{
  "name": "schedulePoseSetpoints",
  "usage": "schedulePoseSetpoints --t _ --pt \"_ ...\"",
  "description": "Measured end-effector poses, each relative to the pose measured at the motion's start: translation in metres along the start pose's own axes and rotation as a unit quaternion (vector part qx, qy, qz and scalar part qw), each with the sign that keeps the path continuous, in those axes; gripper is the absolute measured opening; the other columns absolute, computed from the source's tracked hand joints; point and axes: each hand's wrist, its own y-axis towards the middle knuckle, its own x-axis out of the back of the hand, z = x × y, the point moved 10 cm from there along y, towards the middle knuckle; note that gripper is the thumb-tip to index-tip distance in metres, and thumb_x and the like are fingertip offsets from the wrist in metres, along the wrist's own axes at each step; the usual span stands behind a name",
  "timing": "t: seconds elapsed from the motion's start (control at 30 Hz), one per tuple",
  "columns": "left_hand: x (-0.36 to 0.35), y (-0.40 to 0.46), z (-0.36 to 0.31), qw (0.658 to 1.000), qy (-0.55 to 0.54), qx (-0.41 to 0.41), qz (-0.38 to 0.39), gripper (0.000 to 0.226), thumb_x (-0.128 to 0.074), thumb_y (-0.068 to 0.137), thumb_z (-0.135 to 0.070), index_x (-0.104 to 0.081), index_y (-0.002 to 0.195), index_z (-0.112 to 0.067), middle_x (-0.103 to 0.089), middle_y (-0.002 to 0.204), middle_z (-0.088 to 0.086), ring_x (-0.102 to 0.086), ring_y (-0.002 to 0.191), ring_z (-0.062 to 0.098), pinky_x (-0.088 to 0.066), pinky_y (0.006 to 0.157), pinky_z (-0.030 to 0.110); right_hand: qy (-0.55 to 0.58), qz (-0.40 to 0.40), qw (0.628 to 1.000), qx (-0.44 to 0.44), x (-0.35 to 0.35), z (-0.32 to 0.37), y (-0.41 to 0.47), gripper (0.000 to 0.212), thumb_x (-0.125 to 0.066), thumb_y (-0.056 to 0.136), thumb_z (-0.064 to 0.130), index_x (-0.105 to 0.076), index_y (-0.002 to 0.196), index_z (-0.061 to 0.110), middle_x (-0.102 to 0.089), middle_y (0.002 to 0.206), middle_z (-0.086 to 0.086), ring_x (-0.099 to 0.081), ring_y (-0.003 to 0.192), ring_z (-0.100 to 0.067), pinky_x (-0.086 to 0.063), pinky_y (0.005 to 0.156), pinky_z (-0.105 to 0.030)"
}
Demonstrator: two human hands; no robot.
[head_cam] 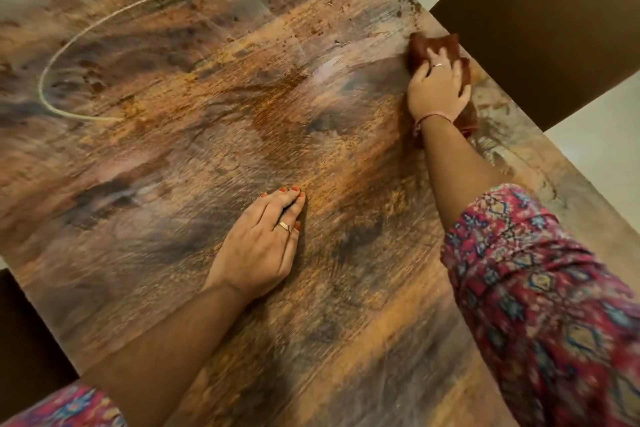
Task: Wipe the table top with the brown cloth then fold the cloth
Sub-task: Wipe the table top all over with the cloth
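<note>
pressing brown cloth (437, 45) on table top (207, 149)

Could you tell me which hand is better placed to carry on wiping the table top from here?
The right hand: it already presses the brown cloth onto the table top near its far right edge. The left hand lies flat on bare wood, apart from the cloth, and probably just steadies the person.

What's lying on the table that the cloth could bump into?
Nothing visible. The right hand presses the brown cloth near the table top's right edge; only the left hand rests on it.
</note>
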Motion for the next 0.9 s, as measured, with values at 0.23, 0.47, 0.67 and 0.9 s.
schedulePoseSetpoints --t 0.23,0.47,0.67,0.9 --pt "-0.003 0.0 0.0 0.999 0.033 0.004 0.011 0.05 -0.032 0.095 -0.027 -0.049 0.134 -0.002 -0.054 0.132 0.016 -0.051 0.12 0.031 -0.038 0.106 0.041 -0.058 0.178 0.907 0.378 -0.082 0.171 -0.143 0.046 -0.038 0.099 0.038 -0.037 0.145 0.041 -0.026 0.157 0.015 -0.015 0.148 -0.015 -0.007 0.119 -0.045" --pt "-0.004 -0.001 0.003 0.999 0.047 0.012 0.005 0.05 -0.033 0.093 -0.028 -0.051 0.132 -0.003 -0.057 0.124 0.015 -0.053 0.106 0.029 -0.042 0.094 0.037 -0.056 0.36 0.611 0.703 -0.102 0.204 -0.283 0.037 -0.045 0.1 0.032 -0.052 0.135 0.039 -0.038 0.15 0.018 -0.019 0.147 -0.008 -0.002 0.118 -0.037" --pt "-0.001 0.001 -0.001 0.999 0.029 -0.014 -0.014 0.048 -0.033 0.096 -0.024 -0.049 0.134 0.001 -0.054 0.132 0.016 -0.05 0.121 0.03 -0.027 0.109 0.035 -0.041 0.191 0.893 0.406 -0.072 0.17 -0.087 0.041 -0.039 0.1 0.033 -0.044 0.141 0.04 -0.032 0.154 0.016 -0.02 0.147 -0.012 -0.01 0.119 -0.045" --pt "-0.002 0.001 0.002 1.0 0.017 -0.005 -0.011 0.048 -0.032 0.096 -0.025 -0.05 0.133 0.0 -0.055 0.132 0.015 -0.052 0.121 0.031 -0.026 0.109 0.035 -0.017 0.023 0.999 -0.04 0.015 -0.029 0.037 0.045 -0.03 0.101 0.033 -0.036 0.146 0.039 -0.021 0.159 0.015 -0.01 0.149 -0.016 -0.002 0.118 -0.049"
